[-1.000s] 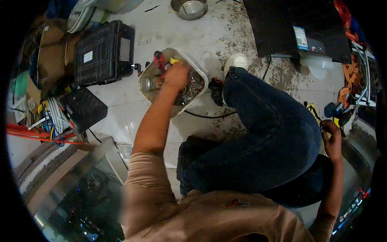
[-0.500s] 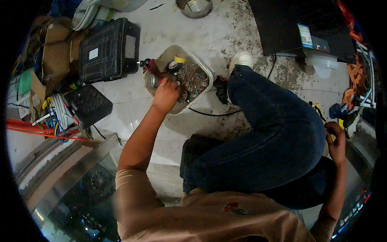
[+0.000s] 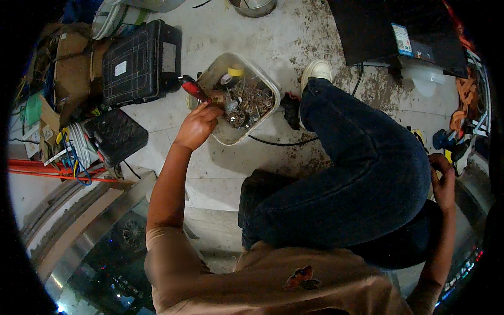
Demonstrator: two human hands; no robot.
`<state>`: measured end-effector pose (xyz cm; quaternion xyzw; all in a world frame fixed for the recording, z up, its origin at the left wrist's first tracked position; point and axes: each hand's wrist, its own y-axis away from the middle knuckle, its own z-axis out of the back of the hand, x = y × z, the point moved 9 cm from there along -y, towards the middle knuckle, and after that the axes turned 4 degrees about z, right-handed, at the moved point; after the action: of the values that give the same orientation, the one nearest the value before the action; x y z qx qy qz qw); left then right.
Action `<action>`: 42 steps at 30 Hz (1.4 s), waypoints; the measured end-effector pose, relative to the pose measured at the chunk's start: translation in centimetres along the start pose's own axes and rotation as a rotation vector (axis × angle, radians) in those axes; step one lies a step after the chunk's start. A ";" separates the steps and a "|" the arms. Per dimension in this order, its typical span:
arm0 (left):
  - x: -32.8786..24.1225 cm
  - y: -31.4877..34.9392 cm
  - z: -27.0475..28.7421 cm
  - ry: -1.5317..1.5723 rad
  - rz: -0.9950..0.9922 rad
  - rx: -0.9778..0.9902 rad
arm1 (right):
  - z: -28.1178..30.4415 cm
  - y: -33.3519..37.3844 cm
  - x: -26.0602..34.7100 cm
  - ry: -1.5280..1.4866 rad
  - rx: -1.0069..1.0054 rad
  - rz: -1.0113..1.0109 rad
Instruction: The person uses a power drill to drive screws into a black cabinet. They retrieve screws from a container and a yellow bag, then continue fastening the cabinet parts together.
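My left hand (image 3: 198, 125) reaches over the near left rim of a pale square plastic bin (image 3: 234, 140). Its fingers are closed beside a small clear container (image 3: 217, 98); what they grip is partly hidden. Just above them a red-and-black handled tool (image 3: 192, 88) leans on the bin's left edge, metal tip pointing out. The bin holds a heap of screws and small metal hardware (image 3: 254, 102) and a yellow tape roll (image 3: 235, 71). Off to the right, beside my bent knee, my right hand (image 3: 444, 181) hangs with fingers loosely curled and apart, nothing visible in it.
A black hard case (image 3: 137, 63) and a smaller black case (image 3: 116, 137) lie left of the bin. A metal bowl (image 3: 253, 6) stands at the far edge. My shoe (image 3: 317, 71) is right of the bin, near a black cable (image 3: 283, 143). A black panel (image 3: 367, 31) stands far right.
My left hand has drawn left and slightly nearer, from over the bin's middle to its left rim. The red-handled tool has shifted slightly. My right hand stays beside my knee.
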<state>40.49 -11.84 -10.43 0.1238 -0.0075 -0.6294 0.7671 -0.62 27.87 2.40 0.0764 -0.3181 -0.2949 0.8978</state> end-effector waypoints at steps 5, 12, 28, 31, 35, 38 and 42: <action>-0.6 0.1 0.7 -0.022 -0.024 -0.002 | 0.1 0.0 0.5 -0.006 0.003 -0.008; -1.0 -0.9 0.6 -0.058 -0.010 -0.048 | 0.2 0.2 0.0 0.016 -0.007 -0.017; -2.3 -5.0 -2.1 -0.229 0.044 0.004 | 0.4 -0.1 0.6 0.009 -0.010 -0.016; -2.4 -6.6 -4.4 -0.261 0.109 0.081 | 0.2 -0.2 0.1 -0.005 -0.004 -0.023; -1.8 -9.0 -5.9 0.001 0.304 0.031 | 0.1 -0.6 0.7 -0.012 0.026 -0.004; -1.0 -10.7 -5.6 0.092 0.368 -0.129 | -0.1 -0.6 0.5 -0.019 0.010 0.007; -1.8 -11.5 -7.0 0.029 0.375 -0.078 | -0.5 -0.9 -0.2 -0.046 0.020 -0.018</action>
<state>30.26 -10.88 -19.25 0.0996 0.0050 -0.4733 0.8753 -0.92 27.26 1.63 0.0815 -0.3409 -0.3014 0.8867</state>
